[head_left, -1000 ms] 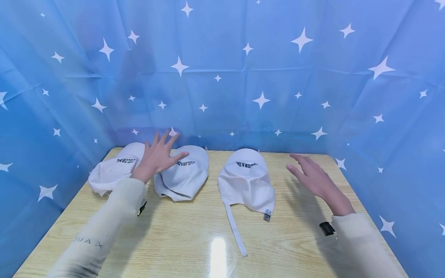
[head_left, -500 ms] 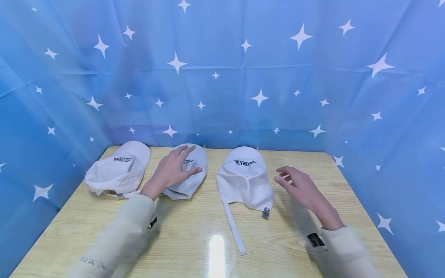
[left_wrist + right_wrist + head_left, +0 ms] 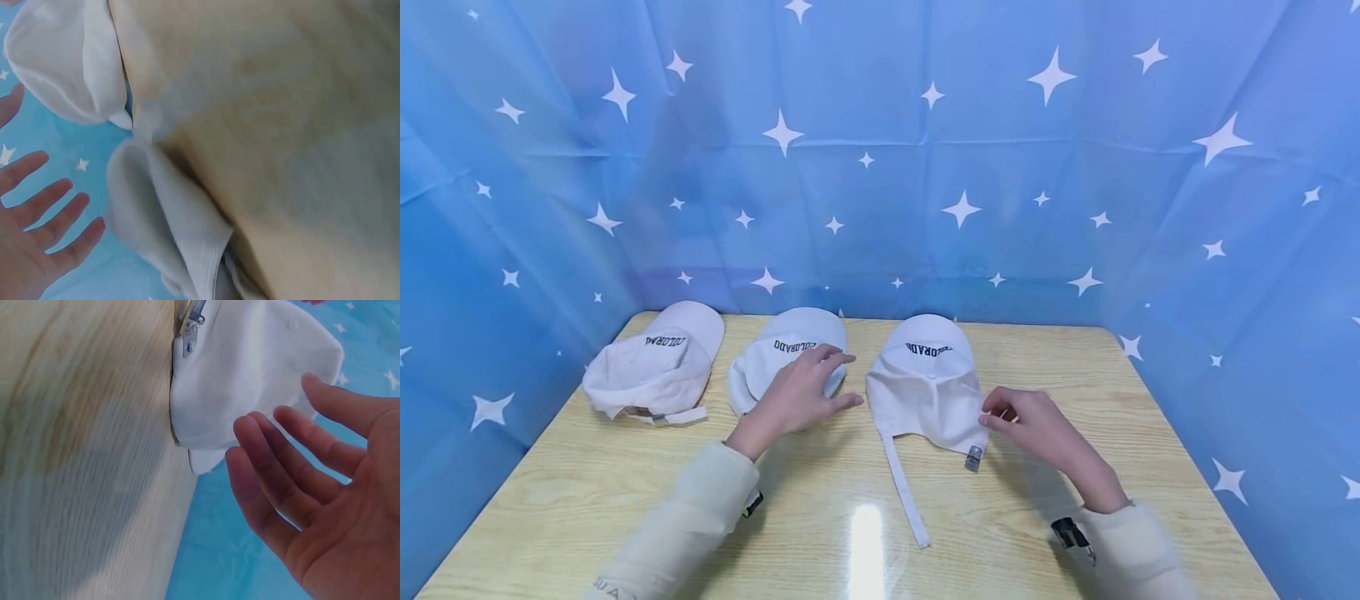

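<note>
Three white caps with COLORADO lettering lie along the back of the table. The right-hand cap (image 3: 931, 392) has its strap (image 3: 906, 492) unfastened and trailing forward, and a metal buckle (image 3: 973, 458) at its other rear corner. My right hand (image 3: 1037, 425) is beside that cap's right side, fingers loosely bent and holding nothing; the right wrist view shows them spread near the crown. Over the front of the middle cap (image 3: 782, 354) hovers my left hand (image 3: 801, 392), fingers extended and grasping nothing, partly hiding that cap. The left wrist view also has those fingers apart from the caps.
At the table's far left lies the third cap (image 3: 655, 367), its strap fastened at the back. A blue curtain (image 3: 880, 208) with white stars stands right behind the wooden table (image 3: 805, 517) and along both sides.
My left hand has come right and nearer, from between the left and middle caps to the middle cap's front. My right hand has moved left, up to the right-hand cap's side.
</note>
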`<state>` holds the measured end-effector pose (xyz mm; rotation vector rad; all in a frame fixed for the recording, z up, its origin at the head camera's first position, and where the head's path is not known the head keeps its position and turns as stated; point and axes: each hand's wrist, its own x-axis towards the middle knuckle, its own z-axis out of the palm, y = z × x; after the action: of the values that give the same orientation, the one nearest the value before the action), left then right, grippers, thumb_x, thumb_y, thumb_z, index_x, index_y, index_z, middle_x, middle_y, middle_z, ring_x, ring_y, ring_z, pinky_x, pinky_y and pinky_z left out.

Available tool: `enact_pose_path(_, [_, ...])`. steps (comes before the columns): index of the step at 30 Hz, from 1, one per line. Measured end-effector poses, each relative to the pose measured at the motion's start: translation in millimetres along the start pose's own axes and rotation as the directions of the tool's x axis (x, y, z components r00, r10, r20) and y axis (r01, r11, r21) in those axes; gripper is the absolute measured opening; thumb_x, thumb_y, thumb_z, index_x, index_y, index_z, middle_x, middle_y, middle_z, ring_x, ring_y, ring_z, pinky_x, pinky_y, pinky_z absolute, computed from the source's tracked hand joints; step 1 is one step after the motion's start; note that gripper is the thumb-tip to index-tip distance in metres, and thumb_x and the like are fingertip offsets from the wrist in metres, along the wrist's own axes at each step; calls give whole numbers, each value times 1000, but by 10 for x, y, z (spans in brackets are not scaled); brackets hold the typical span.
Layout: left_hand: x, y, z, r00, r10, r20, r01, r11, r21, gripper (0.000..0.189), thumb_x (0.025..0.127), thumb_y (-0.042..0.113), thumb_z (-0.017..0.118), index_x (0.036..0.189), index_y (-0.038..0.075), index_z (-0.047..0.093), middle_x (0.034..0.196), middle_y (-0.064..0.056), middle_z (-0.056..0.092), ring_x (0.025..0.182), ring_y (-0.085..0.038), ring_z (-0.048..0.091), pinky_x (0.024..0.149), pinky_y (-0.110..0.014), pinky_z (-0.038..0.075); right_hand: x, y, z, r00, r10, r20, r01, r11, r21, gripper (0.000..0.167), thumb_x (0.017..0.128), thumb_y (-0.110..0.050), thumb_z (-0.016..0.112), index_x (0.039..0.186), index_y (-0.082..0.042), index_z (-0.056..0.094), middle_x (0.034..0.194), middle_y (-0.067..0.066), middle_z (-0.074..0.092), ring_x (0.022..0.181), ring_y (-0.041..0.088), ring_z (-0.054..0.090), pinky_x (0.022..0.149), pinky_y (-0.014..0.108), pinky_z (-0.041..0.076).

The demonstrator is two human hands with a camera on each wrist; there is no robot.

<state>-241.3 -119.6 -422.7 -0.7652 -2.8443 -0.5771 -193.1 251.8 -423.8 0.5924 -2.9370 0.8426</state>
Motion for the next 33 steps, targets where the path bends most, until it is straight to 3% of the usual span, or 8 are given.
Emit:
enact_pose_path(9, [-62, 187, 200, 998, 63, -19, -64, 998, -16, 54, 88, 50, 79, 129, 17, 70, 130, -6, 67, 121, -29, 63, 99, -49, 54, 18, -40, 98, 995, -13, 103, 12, 1000, 12, 6, 91, -15, 78, 92, -12, 72, 79, -7, 70, 72, 2, 59, 66, 23, 48])
enact_pose_path(12, [-61, 234, 235, 998, 68, 8, -68, 997, -31, 51, 88, 50, 78, 127, 18, 71, 124, -3, 69, 116, -26, 65, 104, -49, 51, 12, -57, 119, 993, -24, 119, 22, 1000, 21, 7, 89, -14, 80, 90, -12, 73, 78, -8, 69, 71, 1, 59, 65, 22, 48])
enact_pose_path(18, [-60, 354, 236, 988, 100, 117, -90, 992, -87, 44, 87, 46, 81, 120, 19, 75, 119, 0, 72, 108, -19, 67, 96, -42, 54, 2, -72, 138, 988, -45, 150, 40, 999, 36, 9, 86, -12, 82, 89, -10, 74, 76, -8, 71, 70, -1, 60, 64, 21, 50])
enact_pose_path(19, [-62, 380, 233, 984, 111, 140, -97, 990, -104, 43, 87, 44, 81, 120, 18, 75, 119, 0, 72, 107, -19, 67, 91, -40, 55, 2, -67, 144, 987, -43, 158, 37, 999, 39, 9, 85, -12, 82, 90, -10, 74, 76, -8, 71, 70, -1, 61, 64, 21, 50])
enact_pose_path(24, [-62, 506, 239, 957, 193, 216, -167, 977, -135, 38, 87, 38, 83, 118, 18, 77, 114, 1, 74, 104, -18, 69, 90, -34, 55, 5, -42, 180, 983, -35, 182, 26, 998, 52, 10, 85, -11, 82, 91, -9, 74, 77, -7, 71, 70, 0, 61, 63, 21, 50])
enact_pose_path(33, [-69, 714, 261, 889, 290, 355, -266, 957, -114, 33, 79, 31, 90, 110, 27, 80, 105, 10, 74, 90, -5, 66, 85, -25, 53, 0, 0, 216, 979, -5, 204, -12, 997, 81, 9, 85, -12, 83, 90, -10, 76, 77, -8, 72, 71, 0, 62, 63, 21, 50])
